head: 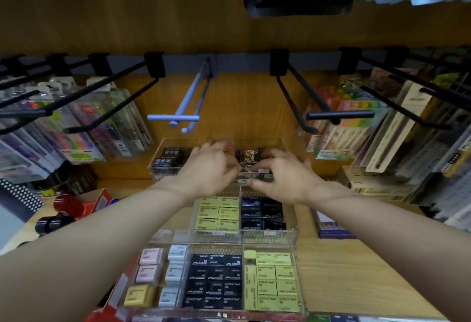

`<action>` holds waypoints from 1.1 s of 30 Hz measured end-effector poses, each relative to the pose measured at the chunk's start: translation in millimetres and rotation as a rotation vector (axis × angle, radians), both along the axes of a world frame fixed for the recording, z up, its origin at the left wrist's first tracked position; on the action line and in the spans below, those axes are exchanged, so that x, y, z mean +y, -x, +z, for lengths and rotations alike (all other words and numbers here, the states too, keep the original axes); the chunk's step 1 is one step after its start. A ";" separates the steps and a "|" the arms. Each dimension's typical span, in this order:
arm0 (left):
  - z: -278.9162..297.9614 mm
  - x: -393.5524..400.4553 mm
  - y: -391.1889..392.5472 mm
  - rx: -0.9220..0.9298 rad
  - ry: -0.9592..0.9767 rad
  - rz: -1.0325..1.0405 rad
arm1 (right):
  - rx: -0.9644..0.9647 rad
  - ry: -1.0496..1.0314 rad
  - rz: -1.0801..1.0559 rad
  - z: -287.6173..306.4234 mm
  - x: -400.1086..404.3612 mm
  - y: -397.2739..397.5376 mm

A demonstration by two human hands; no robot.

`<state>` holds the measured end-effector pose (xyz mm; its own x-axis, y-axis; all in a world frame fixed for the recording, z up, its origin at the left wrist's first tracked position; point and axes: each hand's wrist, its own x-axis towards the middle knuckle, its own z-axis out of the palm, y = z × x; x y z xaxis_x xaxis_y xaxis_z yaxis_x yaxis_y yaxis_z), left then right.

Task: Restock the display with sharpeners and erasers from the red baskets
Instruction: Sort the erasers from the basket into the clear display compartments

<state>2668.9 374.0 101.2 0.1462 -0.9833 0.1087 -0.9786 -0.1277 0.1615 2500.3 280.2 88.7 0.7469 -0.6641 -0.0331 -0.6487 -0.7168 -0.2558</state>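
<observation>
Small eraser (244, 169) pinched between left hand (209, 166), right hand (283, 174) grips, over top tray (163, 151).

A wooden shelf (351, 270) bears clear eraser trays (297, 235); a blue box (334, 230) lies beside them.

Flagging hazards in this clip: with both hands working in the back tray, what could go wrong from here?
1. Both hands, left and right, pinch small items in the back clear tray; the grip looks fingertip-only, so one may slip into the wrong section.
2. The forearms cross over the middle tray and could knock its erasers askew.
3. The black hook and the pale hook jut out above the hands; lifting could catch them.
</observation>
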 end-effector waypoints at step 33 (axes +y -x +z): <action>-3.1 -37.5 15.8 -0.287 -0.371 -0.002 | -0.054 0.185 0.104 -14.0 6.6 29.6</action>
<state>2653.2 336.6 98.1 0.1597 -0.9636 -0.2146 -0.9773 -0.1236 -0.1723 2470.7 286.9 74.7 0.8092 -0.5743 0.1244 -0.5575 -0.8172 -0.1463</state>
